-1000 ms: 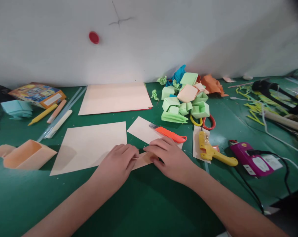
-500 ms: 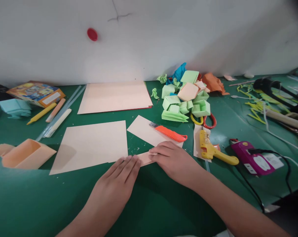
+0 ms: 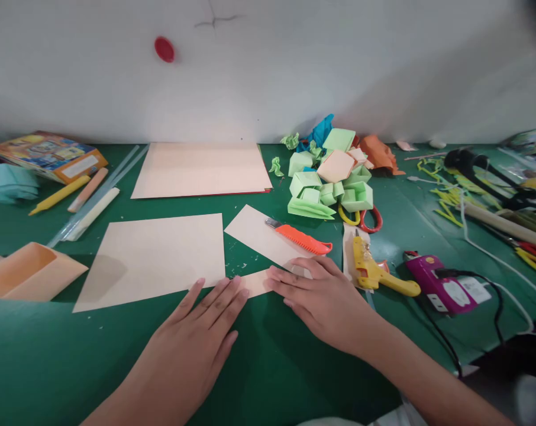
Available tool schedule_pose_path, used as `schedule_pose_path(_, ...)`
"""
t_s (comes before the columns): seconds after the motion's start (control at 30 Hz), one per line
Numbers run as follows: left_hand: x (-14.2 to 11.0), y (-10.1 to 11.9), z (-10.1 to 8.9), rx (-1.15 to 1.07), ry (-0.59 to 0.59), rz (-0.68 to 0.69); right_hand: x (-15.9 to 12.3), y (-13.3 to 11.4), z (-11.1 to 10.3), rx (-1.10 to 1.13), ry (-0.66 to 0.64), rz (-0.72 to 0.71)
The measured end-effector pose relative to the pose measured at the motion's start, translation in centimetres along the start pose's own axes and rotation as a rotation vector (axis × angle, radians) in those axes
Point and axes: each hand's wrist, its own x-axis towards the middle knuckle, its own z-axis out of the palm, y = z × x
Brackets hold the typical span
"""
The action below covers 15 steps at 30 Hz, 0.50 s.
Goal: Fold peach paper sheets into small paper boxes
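Note:
A narrow peach paper strip [image 3: 256, 283] lies flat on the green table, its two ends covered by my hands. My left hand [image 3: 201, 331] rests with fingers spread on the strip's left end and beside a large peach sheet [image 3: 161, 251]. On the right end press the outstretched fingers of my right hand [image 3: 323, 299], palm down. Just beyond that hand, an orange utility knife [image 3: 303, 239] with its blade out lies on a smaller peach paper piece [image 3: 250, 222].
A paper stack [image 3: 201, 170] sits near the wall. Folded green paper pieces [image 3: 310, 198] are heaped right of it, by scissors [image 3: 371, 219]. A yellow glue gun [image 3: 377, 272] and purple power adapter [image 3: 445, 284] lie rightward. A folded peach box [image 3: 37, 272] stands left.
My fingers have spread and flattened, the right hand's from a closer grip on the strip's end. More of the strip's middle shows. The view has shifted slightly.

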Motion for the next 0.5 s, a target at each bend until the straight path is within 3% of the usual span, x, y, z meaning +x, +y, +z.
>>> schedule_pose_path(0.5, 1.5, -0.1, -1.5, 0.067, 0.03, 0.02, 1.6, 0.2, -2.4, 0.071, -0.087, 0.07)
